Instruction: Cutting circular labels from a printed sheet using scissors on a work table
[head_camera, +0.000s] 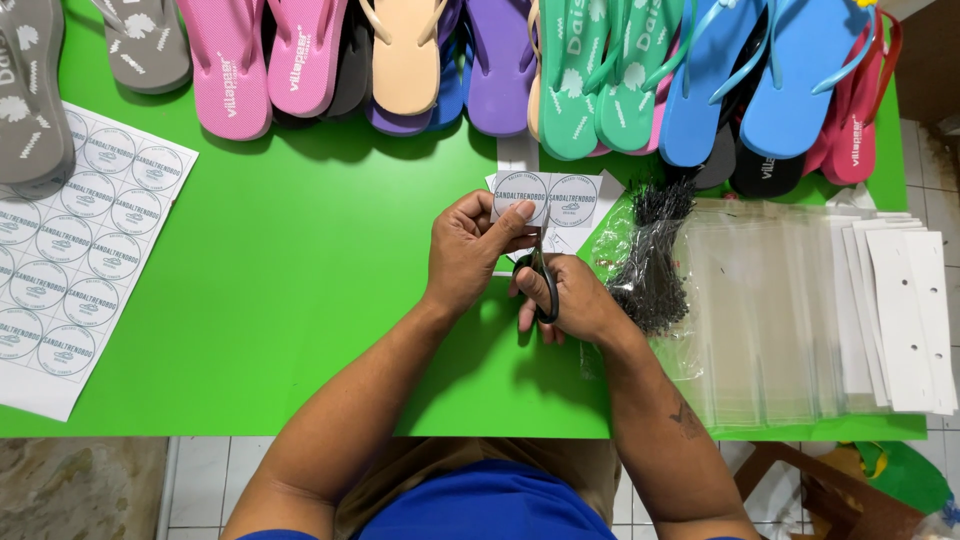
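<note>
We're in a small packing workshop: rows of flip-flops (500, 70), sticker sheets (70, 240), plastic bags (760, 310) etc. on a green table (300, 300).

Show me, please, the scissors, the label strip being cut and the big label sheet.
scissors (544, 290): head view, black handle loop.
label strip (560, 195): head view, right round label.
label sheet (90, 235): head view, its middle.

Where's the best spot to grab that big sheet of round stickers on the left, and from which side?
Probably the sticker sheet is best pinched at its near right corner, from the right: it lies flat on the green table, and grey flip-flops overlap its far left corner.
</note>
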